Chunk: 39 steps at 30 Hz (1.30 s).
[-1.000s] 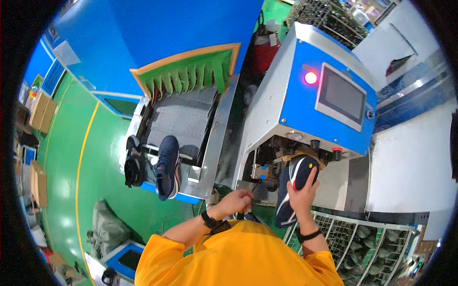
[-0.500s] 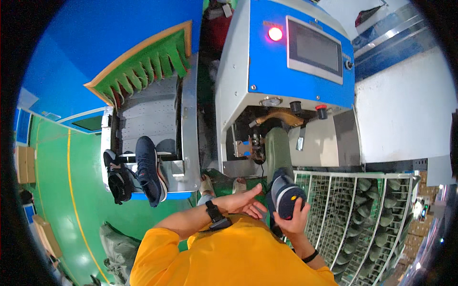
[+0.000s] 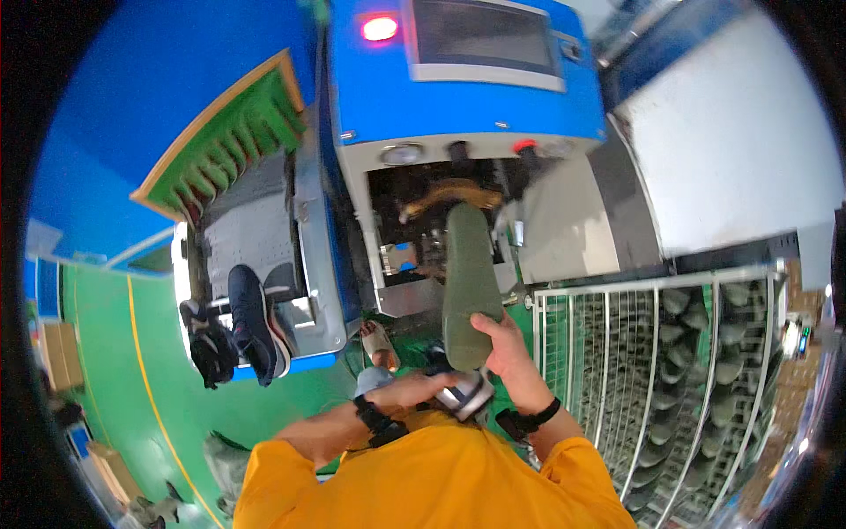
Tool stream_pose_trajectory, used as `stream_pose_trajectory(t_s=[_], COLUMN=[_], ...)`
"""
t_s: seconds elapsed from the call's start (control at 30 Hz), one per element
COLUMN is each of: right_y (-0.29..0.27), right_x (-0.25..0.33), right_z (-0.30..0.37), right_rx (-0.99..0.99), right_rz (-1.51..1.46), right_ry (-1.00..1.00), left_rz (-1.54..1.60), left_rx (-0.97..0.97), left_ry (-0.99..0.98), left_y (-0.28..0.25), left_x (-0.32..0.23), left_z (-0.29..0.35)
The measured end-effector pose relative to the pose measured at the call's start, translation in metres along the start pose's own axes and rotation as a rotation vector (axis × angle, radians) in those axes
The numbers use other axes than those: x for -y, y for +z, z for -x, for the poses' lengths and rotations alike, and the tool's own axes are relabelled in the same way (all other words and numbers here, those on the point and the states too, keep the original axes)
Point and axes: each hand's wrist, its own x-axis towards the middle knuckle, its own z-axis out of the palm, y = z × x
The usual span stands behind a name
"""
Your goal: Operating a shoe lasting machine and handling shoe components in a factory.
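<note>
An olive-green shoe last (image 3: 469, 273) reaches out from beneath the blue machine, its sole face up. My right hand (image 3: 507, 348) is closed on the near end of the last, the thumb lying on its flat face. Just below that end, a dark shoe with white parts (image 3: 469, 394) is tilted close to my body, off the last. My left hand (image 3: 427, 388) grips this shoe; its fingers are slightly blurred and partly hidden.
A blue machine (image 3: 361, 93) with a red lamp and dark screen stands ahead. To its left, a conveyor (image 3: 247, 198) with a green fringe carries dark shoes (image 3: 256, 322). A white wire rack (image 3: 608, 370) holding several lasts stands at right.
The shoe has come off the last and is now lower, by my left hand. My right hand has gone from the shoe to the bare last. The view has shifted right and closer.
</note>
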Motion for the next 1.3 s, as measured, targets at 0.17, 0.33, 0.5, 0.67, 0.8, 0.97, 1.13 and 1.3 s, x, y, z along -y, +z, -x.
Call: stream_pose_trajectory(t_s=[0.17,0.33,0.5,0.67,0.8,0.97,1.13,1.3], right_y=[-0.072,-0.181,-0.270,-0.380,-0.462,-0.420,-0.428,-0.317], right_x=[0.030,0.021,0.000,0.038,0.109,0.160,0.083,0.053], right_z=[0.084,0.201,0.280,0.268,0.276,0.249,0.194,0.098], right_rx=[0.012,-0.101,-0.120,0.530,0.369,-0.503,-0.816,-0.525], right_rz=[-0.077,-0.212,-0.618,-1.234,-1.198,-1.183,-0.798,-0.523], right_ry=[-0.201,-0.320,-0.488,-0.922,-0.928,-0.887,-0.734,-0.137], left_rz=[0.157,-0.220,-0.314,-0.386,-0.452,-0.400,-0.340,0.099], left_rx=[-0.430,-0.684,-0.594,-0.491,-0.515,-0.610,-0.805,-1.111], left_ry=[0.085,0.058,0.012,0.065,0.031,0.176,0.089,0.366], left_y=[0.012,0.011,0.026,0.098,0.127,0.081,0.058,0.006], left_x=[-0.006,-0.001,-0.006,-0.066,-0.086,-0.035,0.007,0.108], left_z=[0.021,0.033,-0.010,-0.036,-0.045,-0.007,0.102,0.195])
